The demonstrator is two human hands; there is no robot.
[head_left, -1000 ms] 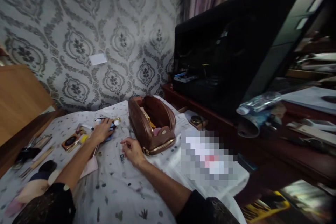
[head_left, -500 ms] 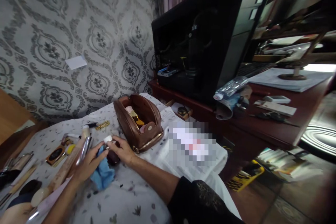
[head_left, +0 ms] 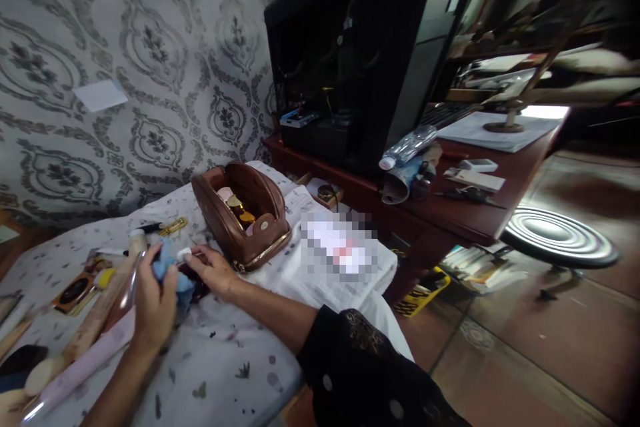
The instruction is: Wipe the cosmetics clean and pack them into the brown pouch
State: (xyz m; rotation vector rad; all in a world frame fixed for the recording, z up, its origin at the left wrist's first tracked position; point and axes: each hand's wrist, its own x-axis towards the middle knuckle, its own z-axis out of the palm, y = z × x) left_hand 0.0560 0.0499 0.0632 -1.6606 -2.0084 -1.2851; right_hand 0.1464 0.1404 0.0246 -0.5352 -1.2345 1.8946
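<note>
My left hand [head_left: 153, 297] is closed round a blue cloth [head_left: 167, 273] and presses it against a small dark bottle with a white cap [head_left: 193, 275]. My right hand [head_left: 214, 269] grips that bottle from the right side. Both hands meet over a white patterned cloth [head_left: 235, 353] spread on the surface. An open brown leather pouch [head_left: 240, 217] with gold and pink items inside stands just behind my right hand.
Brushes, tubes and a compact [head_left: 75, 290] lie scattered at the left. A black monitor [head_left: 350, 53] stands on a dark red desk [head_left: 450, 213] with a plastic bottle [head_left: 407, 147]. A round stool [head_left: 557, 240] stands on the floor at the right. Patterned wallpaper is behind.
My left hand lifted the blue cloth from the scattered items and brought it to the bottle, which my right hand took hold of. The view swung right and showed more of the desk and floor.
</note>
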